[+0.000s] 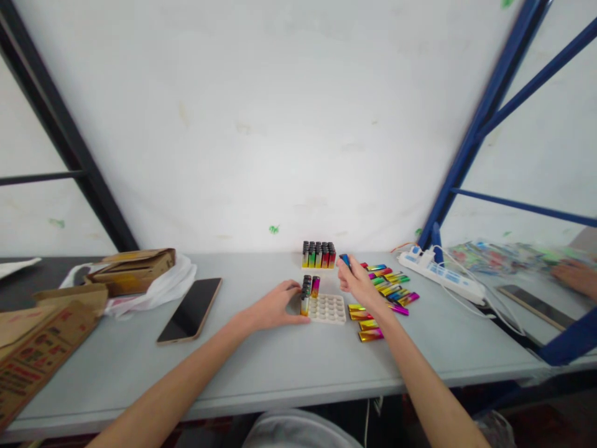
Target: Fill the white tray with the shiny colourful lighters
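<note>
A white tray with round holes [328, 309] lies on the grey table, several lighters [305, 295] upright along its left side and a pink and gold one [316, 286] beside them. My left hand [278, 305] is at the tray's left edge, thumb and fingers apart around the corner. Above and right of the tray, my right hand [353, 278] is closed on a blue lighter [345, 260]. Farther back stands a second tray full of upright lighters [319, 255]. Loose shiny lighters [392, 287] lie right of the trays, some partly behind my right forearm.
On the left are a phone [190, 310], a cardboard box in a white bag [135, 272] and an open carton [44, 348]. A power strip [441, 274] with cables lies right, near a blue frame. Beyond it are another person's hand [576, 277] and a phone [536, 307].
</note>
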`<state>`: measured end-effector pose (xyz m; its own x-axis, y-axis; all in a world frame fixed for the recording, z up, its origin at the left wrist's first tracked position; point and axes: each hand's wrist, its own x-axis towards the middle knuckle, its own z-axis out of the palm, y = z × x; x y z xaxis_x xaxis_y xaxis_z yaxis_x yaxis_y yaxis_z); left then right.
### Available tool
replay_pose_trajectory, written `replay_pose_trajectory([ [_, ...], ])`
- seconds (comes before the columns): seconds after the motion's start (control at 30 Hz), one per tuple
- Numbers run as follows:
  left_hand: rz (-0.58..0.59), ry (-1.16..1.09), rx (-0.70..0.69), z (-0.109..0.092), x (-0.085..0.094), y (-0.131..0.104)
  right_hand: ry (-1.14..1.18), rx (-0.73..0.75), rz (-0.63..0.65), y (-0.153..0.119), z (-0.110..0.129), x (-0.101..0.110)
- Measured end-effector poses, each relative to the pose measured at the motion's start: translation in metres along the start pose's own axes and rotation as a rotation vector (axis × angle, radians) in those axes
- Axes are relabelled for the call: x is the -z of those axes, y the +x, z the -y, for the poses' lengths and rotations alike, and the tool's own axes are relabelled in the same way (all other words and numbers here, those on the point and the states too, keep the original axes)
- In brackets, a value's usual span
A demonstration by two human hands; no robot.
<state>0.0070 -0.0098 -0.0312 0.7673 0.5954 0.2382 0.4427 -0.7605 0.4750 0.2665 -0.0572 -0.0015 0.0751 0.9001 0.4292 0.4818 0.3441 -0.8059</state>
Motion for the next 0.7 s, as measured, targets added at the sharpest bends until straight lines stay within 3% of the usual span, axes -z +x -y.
replay_pose_trajectory([
  [0.2,0.005,-0.011,0.019,-0.002,0.001,0.001,-0.140,0.099,-0.075,-0.008,0.021,-0.004],
  [0.43,0.003,-0.007,0.020,-0.001,0.000,0.001,-0.320,0.053,-0.022,-0.009,0.016,-0.013],
  [0.7,-0.004,0.003,0.007,-0.003,0.002,0.000,-0.331,0.025,-0.048,-0.009,0.019,-0.011],
])
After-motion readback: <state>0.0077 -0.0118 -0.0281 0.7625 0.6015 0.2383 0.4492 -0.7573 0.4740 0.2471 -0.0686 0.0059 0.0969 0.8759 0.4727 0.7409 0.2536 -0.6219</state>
